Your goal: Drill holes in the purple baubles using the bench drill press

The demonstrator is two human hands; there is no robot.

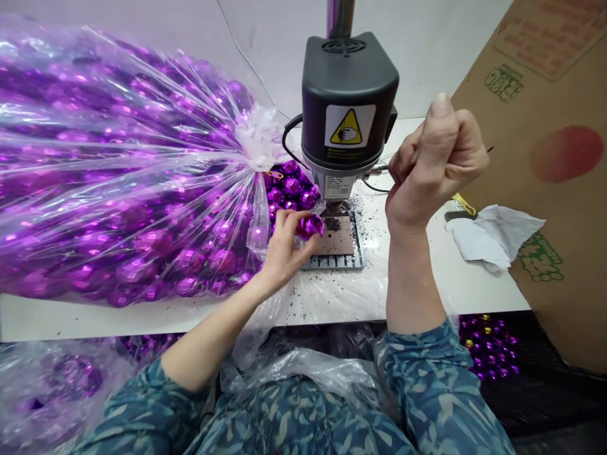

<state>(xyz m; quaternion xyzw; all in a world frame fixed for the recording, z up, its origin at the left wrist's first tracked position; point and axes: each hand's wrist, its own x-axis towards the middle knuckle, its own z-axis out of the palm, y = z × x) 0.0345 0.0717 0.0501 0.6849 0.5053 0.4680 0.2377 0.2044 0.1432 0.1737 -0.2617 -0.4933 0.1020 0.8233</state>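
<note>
Left hand [287, 249] pinches a shiny purple bauble [310, 226] – likely light, slick, easily dented, best held round its sides – while the right hand [439, 161] makes a fist, contents hidden

Cool, even light is filling the scene, with glare flaring at left.
Light is apparently coming from above, brightening the wall [427, 38] and table [71, 319] and leaving a soft sheen on the machine [351, 76]. The bag [118, 189] is throwing back white streaks and sparkles. Below the table, shade is swallowing detail, though balls [493, 351] are glinting. The wide lens is stretching the box [497, 164] at the right edge; its red print [545, 38] is blurring, and the bag's left end is looking smeared.
</note>
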